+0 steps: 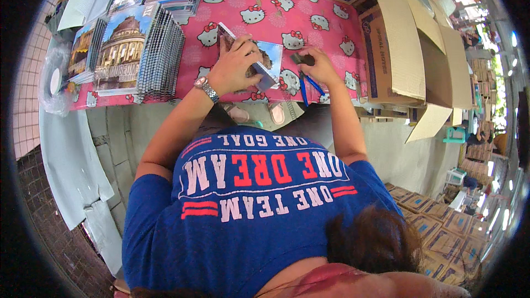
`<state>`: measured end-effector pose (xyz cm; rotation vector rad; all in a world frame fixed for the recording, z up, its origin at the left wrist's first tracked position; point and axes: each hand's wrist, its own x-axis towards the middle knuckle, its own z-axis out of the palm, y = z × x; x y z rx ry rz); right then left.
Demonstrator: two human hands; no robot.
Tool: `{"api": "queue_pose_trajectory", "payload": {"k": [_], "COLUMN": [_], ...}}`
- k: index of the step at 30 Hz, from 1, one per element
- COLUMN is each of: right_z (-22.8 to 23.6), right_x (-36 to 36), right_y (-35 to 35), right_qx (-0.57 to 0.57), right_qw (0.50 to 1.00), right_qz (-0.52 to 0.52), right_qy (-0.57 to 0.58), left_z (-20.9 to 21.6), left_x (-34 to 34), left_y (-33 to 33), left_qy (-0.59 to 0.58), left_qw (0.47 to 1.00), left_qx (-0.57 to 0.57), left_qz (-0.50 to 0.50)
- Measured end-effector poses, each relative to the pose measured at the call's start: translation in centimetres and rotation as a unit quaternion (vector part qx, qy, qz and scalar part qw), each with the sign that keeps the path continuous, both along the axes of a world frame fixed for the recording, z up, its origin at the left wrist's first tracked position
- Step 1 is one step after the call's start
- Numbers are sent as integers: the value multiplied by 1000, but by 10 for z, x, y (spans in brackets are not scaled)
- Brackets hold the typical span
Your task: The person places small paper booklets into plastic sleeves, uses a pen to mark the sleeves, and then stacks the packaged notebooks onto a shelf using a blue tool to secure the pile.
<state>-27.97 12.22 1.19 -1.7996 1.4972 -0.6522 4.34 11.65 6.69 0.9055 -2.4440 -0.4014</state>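
My left hand (238, 66), with a watch on its wrist, grips a small picture-covered notebook (265, 76) tilted up on its edge. Just beyond its right side shows a cover with a building and blue sky (271, 58); whether it belongs to the same notebook I cannot tell. The fingers of my right hand (316, 65) are closed on a small dark object (301, 59). Blue-handled pliers (310, 89) lie just below these fingers, handles toward me. Their head is partly hidden, so I cannot tell whether the dark object is part of them.
Stacks of spiral notebooks (124, 49) with photo covers stand on the left of the table. A pink patterned cloth (254, 0) covers the tabletop. Open cardboard boxes (395, 49) stand at the right, and many closed cartons (441, 226) are piled on the floor.
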Motion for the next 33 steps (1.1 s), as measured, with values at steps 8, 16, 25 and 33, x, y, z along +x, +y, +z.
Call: {"api": "queue_pose_trajectory", "payload": {"k": [8,16,25,33], "right_z": [63,71,71,71], "right_x": [67,69,75,72], "right_y": [56,51,38,44], "right_qx": [151,100,143,155], "right_qw": [894,902,980,887], "right_qz": [71,127,52,65], "right_qy": [-415,-401,-130,-430], "left_z": [-11,-6,-5,0], "left_x": [-7,-9,-8,-8], "left_y": [-5,-6,-10,-11], "left_qy": [14,20,-9,-19], "left_qw": [999,998,997,996], "left_qx": [-12,-4,33,49], "left_qz": [-51,-61,-67,-77]}}
